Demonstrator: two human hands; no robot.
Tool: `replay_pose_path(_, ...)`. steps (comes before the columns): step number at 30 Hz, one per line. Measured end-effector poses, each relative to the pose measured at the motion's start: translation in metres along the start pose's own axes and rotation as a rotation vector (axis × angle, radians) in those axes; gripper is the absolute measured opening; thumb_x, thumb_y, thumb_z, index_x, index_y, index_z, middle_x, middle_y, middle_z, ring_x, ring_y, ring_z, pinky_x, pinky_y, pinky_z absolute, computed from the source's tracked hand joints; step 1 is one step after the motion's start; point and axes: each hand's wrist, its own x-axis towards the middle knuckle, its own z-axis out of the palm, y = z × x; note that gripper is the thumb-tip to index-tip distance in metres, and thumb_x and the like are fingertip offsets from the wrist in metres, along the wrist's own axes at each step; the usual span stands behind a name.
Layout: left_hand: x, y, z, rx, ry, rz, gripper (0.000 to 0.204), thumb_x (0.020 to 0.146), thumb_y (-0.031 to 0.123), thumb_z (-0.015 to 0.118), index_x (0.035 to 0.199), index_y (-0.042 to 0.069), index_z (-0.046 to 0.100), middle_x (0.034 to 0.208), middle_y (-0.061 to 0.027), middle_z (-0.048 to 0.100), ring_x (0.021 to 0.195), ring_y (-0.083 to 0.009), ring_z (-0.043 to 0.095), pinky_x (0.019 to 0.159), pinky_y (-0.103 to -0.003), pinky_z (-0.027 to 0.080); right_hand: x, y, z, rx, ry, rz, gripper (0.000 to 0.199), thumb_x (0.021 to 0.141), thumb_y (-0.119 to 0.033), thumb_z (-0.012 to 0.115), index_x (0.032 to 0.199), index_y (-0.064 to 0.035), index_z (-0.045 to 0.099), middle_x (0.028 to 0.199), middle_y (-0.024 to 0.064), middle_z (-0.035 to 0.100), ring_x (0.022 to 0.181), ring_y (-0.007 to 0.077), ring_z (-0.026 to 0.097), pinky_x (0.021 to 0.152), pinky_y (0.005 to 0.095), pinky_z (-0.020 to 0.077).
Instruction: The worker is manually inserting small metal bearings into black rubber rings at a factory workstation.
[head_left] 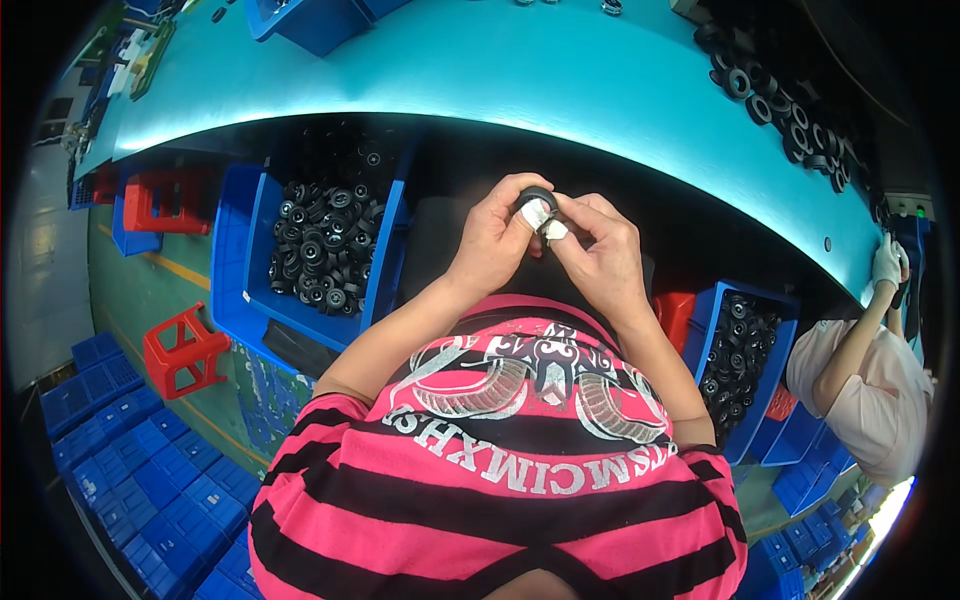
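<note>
Nearest the camera we see our pink-and-black striped shirt, from which both forearms rise toward the grip. Our left hand and right hand meet just above the chest, their fingertips closed together on a small black ring-shaped part; two fingers at the grip are wrapped in white tape. The part sits at the top of the grip, pinched between both hands and held clear of the surface.

Below and to the left of the grip stands a blue bin filled with black wheel-like parts. Below and to the right of the grip, a second blue bin holds more of the same.

Beyond the grip runs the teal surface, its edge curving overhead. Far right of the grip, black rings lie along the surface, and another person's gloved hand is raised beside it.
</note>
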Motion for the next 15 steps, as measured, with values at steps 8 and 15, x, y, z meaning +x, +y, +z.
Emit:
replay_pose_path(8, 0.002, -0.010, 0.005, 0.141, 0.120, 0.046, 0.019, 0.105, 0.015, 0.057, 0.121, 0.004, 0.059, 0.090, -0.0015, 0.062, 0.068, -0.0051, 0.056, 0.058, -0.022, 0.050, 0.002, 0.009, 0.002, -0.120, -0.011, -0.003, 0.032, 0.089, -0.005, 0.068, 0.120, -0.0024, 0.073, 0.087, 0.0102, 0.070, 0.074, 0.0182, 0.072, 0.070, 0.0277, 0.0563)
replay_pose_path(15, 0.000, -0.002, -0.008, -0.133, -0.052, -0.123, 0.040, 0.110, 0.023, 0.049, 0.144, 0.002, 0.052, 0.108, -0.0096, 0.065, 0.077, -0.0123, 0.063, 0.069, -0.031, 0.059, 0.009, 0.033, -0.003, 0.329, 0.016, 0.263, 0.028, 0.089, -0.003, 0.065, 0.116, 0.0025, 0.072, 0.101, 0.0120, 0.077, 0.089, 0.0133, 0.073, 0.082, 0.0265, 0.0578)
